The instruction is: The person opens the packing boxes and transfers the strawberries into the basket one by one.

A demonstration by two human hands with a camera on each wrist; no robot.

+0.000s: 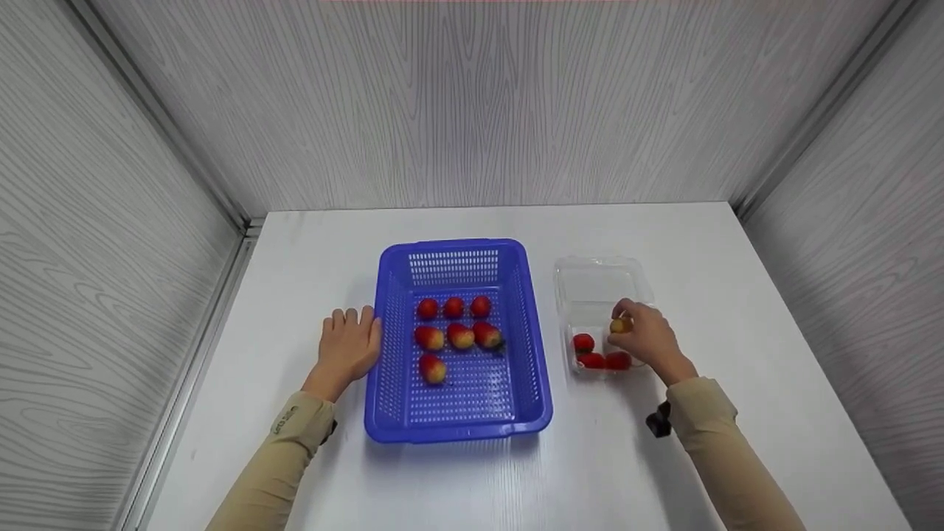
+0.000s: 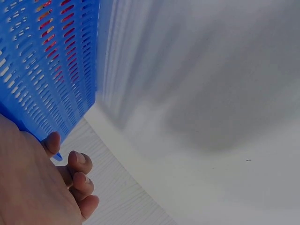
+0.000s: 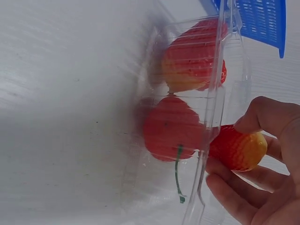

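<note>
The right hand point(image 1: 649, 338) pinches a strawberry point(image 3: 238, 149) between thumb and fingertips, the red-and-yellow fruit gripped lightly, likely so it does not bruise. The fruit sits just above a clear plastic box point(image 1: 596, 295), whose lid is folded open behind it, which leaves the inside free to reach. Three more red berries point(image 1: 599, 355) lie in the near part of the box, touching or almost touching one another. In the right wrist view the box wall stands between the camera and two of them, and a green stem shows under one.

The left hand point(image 1: 349, 348) lies flat on the white table point(image 1: 664, 457), fingers straight and relaxed, holding nothing. Its fingertips rest against the left wall of a blue basket point(image 1: 542, 354), seemingly to keep the basket from sliding. The left wrist view shows the slotted blue wall right beside the fingers point(image 2: 79, 161).

Inside the basket seven berries point(image 1: 457, 330) are laid in loose rows: three at the far side, three in the middle, one alone nearer the person. The basket stands between the two hands, just left of the box. Grey panelled walls point(image 1: 472, 103) close in the table on three sides. Both arms wear beige sleeves point(image 1: 708, 420).
</note>
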